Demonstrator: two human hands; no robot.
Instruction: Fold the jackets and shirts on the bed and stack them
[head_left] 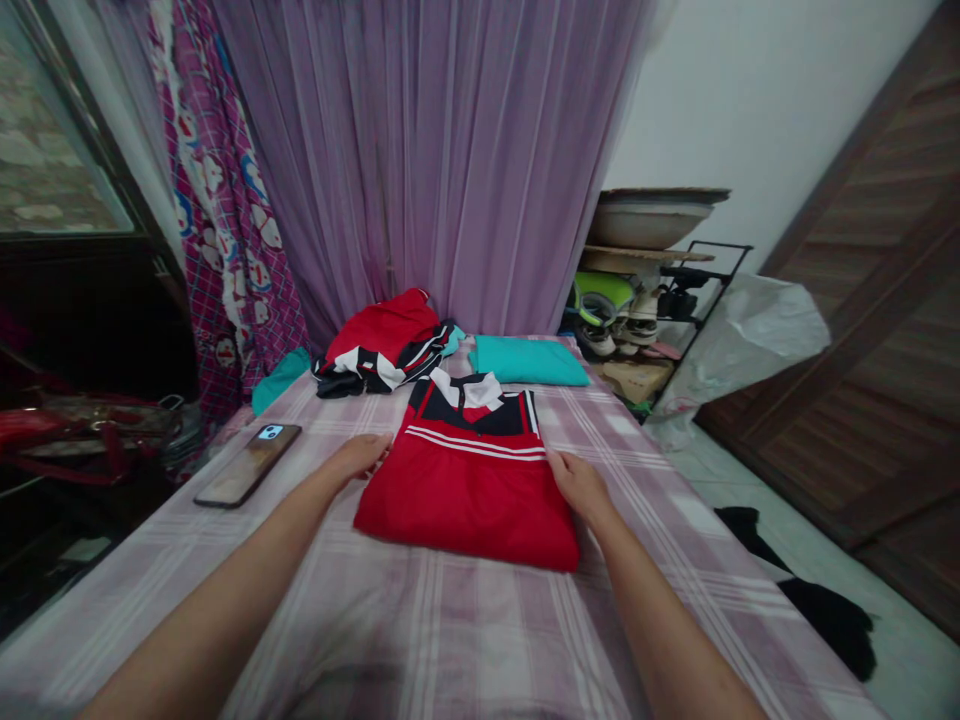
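Observation:
A red jacket [465, 500] with white stripes, dark shoulders and a white collar lies folded into a neat rectangle on the bed, its collar pointing away from me. My left hand [363, 456] is at its left edge, fingers closed on the side of the fold. On the opposite edge, my right hand [579, 482] pinches the cloth near the striped band, the thumb showing and the other fingers partly hidden. Beyond it are a loose heap of red, black and white clothing [386, 330] and a folded turquoise garment [529, 360].
A phone [247, 466] rests on the checked bedsheet [420, 640] to the left. Purple curtains [450, 170] hang behind the bed. To the right stand a shoe rack [701, 320] and a white plastic bag [757, 330]. Dark cloth [825, 620] lies on the floor.

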